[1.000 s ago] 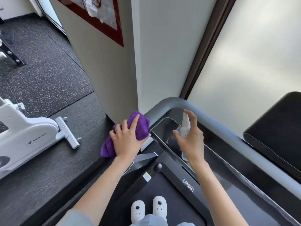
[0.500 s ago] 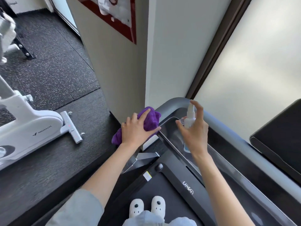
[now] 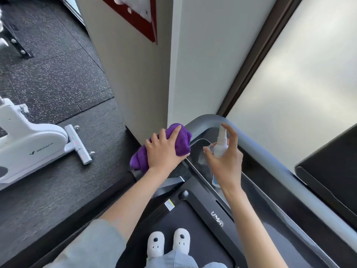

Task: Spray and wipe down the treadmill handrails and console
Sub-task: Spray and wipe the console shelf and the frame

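Observation:
I stand on a dark treadmill whose grey handrail [image 3: 274, 159] curves around the front of a glossy black console [image 3: 199, 153]. My left hand [image 3: 164, 153] presses a bunched purple cloth [image 3: 182, 142] onto the left corner of the handrail, beside the console's edge. My right hand [image 3: 226, 161] holds a small clear spray bottle [image 3: 220, 144] upright over the console, index finger resting on its white nozzle top. The bottle's lower part is hidden behind my palm.
A white wall corner [image 3: 170, 84] and frosted window [image 3: 289, 84] stand just beyond the handrail. A white exercise bike [image 3: 32, 144] sits on the speckled rubber floor at left. A dark panel [image 3: 332, 161] lies to the right. My white slippers [image 3: 168, 242] rest on the belt.
The left hand with the cloth has slid right and up along the rail toward the console corner. The right hand keeps the bottle over the console. The view has tilted slightly.

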`<state>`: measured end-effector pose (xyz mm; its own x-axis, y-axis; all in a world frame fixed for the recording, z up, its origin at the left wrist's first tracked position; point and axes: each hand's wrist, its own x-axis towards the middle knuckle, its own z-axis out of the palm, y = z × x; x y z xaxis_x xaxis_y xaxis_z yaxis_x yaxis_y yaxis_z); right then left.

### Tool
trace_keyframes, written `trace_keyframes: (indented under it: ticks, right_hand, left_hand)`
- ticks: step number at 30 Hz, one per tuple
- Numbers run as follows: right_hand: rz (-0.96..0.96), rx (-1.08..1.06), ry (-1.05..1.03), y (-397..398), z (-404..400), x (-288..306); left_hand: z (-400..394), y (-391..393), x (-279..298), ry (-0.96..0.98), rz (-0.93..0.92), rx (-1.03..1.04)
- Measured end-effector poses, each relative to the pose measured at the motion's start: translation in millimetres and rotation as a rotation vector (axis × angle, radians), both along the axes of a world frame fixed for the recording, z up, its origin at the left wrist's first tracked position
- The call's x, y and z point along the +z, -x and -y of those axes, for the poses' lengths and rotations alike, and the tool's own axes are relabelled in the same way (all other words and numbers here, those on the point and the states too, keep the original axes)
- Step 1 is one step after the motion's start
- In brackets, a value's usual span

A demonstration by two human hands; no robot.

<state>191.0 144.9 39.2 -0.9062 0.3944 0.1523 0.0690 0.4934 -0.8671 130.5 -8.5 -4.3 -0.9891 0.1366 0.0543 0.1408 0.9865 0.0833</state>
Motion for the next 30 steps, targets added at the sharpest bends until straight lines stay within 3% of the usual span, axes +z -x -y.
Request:
trace_keyframes:
  ticks: [6, 13, 18, 30]
  right_hand:
    - [-0.015, -0.024, -0.005, -6.8, -14.1, 8.0]
    - [-0.047, -0.019, 0.052, -1.4, -10.1, 12.2]
    - [-0.029, -0.01, 0.072, -6.0, -11.2, 6.1]
    - [0.036, -0.198, 0.066, -42.4, -61.4, -4.9]
  left_hand:
    - [-41.7, 30.8, 9.0, -0.047, 0.083, -0.075]
    - [45.8, -29.2, -7.1, -0.102, -0.104, -0.083]
    - [76.1, -54.1, -13.8, -0.08, -0.082, 0.0]
    - [-100.7, 82.1, 6.8, -0.022, 0.018, -0.189]
